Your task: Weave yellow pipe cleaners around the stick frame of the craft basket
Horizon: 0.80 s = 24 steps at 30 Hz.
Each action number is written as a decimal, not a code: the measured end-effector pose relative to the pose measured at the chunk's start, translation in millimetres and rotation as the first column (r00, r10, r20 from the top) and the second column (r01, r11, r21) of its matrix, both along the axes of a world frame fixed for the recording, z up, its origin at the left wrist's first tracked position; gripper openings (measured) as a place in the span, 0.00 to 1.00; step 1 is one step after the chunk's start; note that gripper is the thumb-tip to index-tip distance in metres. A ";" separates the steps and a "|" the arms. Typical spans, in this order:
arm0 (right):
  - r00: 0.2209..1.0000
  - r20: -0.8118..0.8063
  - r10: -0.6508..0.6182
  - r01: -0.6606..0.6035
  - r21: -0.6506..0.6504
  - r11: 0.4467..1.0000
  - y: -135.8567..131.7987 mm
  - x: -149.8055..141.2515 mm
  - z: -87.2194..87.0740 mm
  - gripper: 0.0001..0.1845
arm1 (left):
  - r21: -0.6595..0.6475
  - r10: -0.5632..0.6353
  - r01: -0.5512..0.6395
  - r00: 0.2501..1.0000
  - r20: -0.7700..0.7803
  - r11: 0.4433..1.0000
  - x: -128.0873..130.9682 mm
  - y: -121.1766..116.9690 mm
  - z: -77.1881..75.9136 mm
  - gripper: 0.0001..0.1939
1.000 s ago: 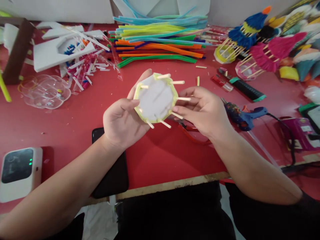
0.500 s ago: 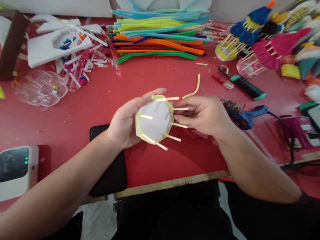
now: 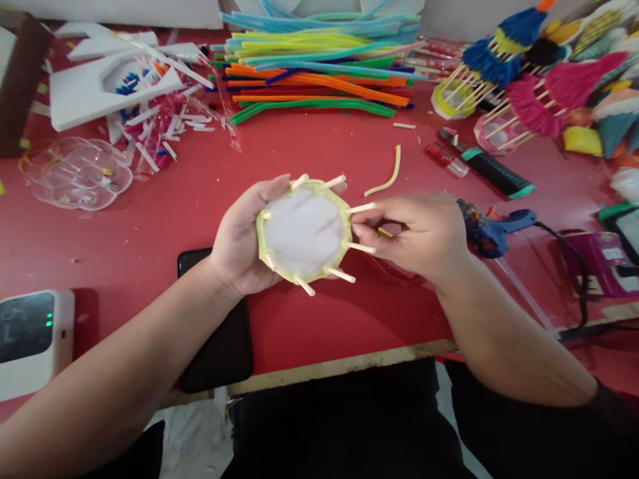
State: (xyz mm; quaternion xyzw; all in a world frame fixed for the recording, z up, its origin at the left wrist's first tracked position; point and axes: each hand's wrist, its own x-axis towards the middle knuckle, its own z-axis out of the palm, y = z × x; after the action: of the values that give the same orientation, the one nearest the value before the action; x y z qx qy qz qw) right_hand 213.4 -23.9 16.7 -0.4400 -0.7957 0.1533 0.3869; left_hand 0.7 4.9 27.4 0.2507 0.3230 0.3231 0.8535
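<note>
Clamping the white octagonal base [image 3: 307, 229] in the left hand [image 3: 244, 239] above the red surface [image 3: 299, 339], back from its front edge, with the right hand [image 3: 419, 229] bunched at the yellow trim [image 3: 260, 234], unclear in grip, apparently seating this around the sticks [image 3: 362, 248] and calling next for gentle pressing

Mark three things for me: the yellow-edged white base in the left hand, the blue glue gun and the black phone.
Yellow-edged white base [image 3: 304, 229]: head view, middle of its white face.
Blue glue gun [image 3: 490, 235]: head view, its blue body.
Black phone [image 3: 222, 352]: head view, lower part of its dark face.
</note>
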 end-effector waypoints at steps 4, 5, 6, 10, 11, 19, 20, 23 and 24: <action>0.999 -0.047 0.007 -0.010 -0.065 0.998 -1.8 0.1 2.9 0.05 | -0.010 -0.121 0.122 0.989 0.088 0.992 -5.8 4.0 -3.1 0.26; 0.998 -0.065 0.013 -0.019 -0.097 0.995 -2.3 0.5 3.2 0.05 | -0.007 -0.103 0.104 0.991 0.086 0.995 -6.1 4.6 -3.3 0.26; 0.996 -0.091 0.021 -0.032 -0.124 0.992 -2.8 0.8 3.2 0.05 | 0.004 -0.081 0.081 0.993 0.089 0.997 -5.8 5.0 -3.1 0.25; 0.966 -0.254 0.050 -0.107 -0.213 0.971 -4.4 0.9 2.5 0.04 | 0.004 -0.078 0.078 0.990 0.114 0.997 -2.8 5.0 -0.8 0.25; 0.957 -0.284 0.055 -0.123 -0.228 0.966 -4.7 0.2 2.8 0.04 | -0.002 -0.090 0.091 0.988 0.123 0.996 -2.5 4.9 -0.5 0.26; 0.956 -0.292 -0.034 -0.064 -0.318 0.946 -10.4 -7.2 10.1 0.05 | 0.010 -0.112 0.112 0.980 0.163 0.994 -6.4 4.2 -3.2 0.27; 0.957 -0.287 -0.048 -0.056 -0.344 0.937 -10.9 -7.7 10.5 0.05 | 0.010 -0.114 0.114 0.981 0.155 0.993 -6.2 4.2 -3.2 0.27; 0.954 -0.281 -0.103 -0.018 -0.397 0.918 -10.5 -9.5 9.3 0.07 | 0.038 -0.081 0.077 0.986 0.148 0.996 -4.2 3.9 -2.0 0.26; 0.952 -0.282 -0.120 -0.004 -0.403 0.915 -9.5 -10.2 8.4 0.08 | 0.046 -0.058 0.051 0.987 0.153 0.998 -3.5 3.7 -1.2 0.25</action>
State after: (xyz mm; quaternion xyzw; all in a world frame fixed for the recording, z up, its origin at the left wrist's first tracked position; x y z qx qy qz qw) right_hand 203.2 -33.4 25.1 -0.5045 -0.6660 0.3656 0.4101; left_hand -2.8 8.6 26.2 0.2515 0.2421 0.3249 0.8790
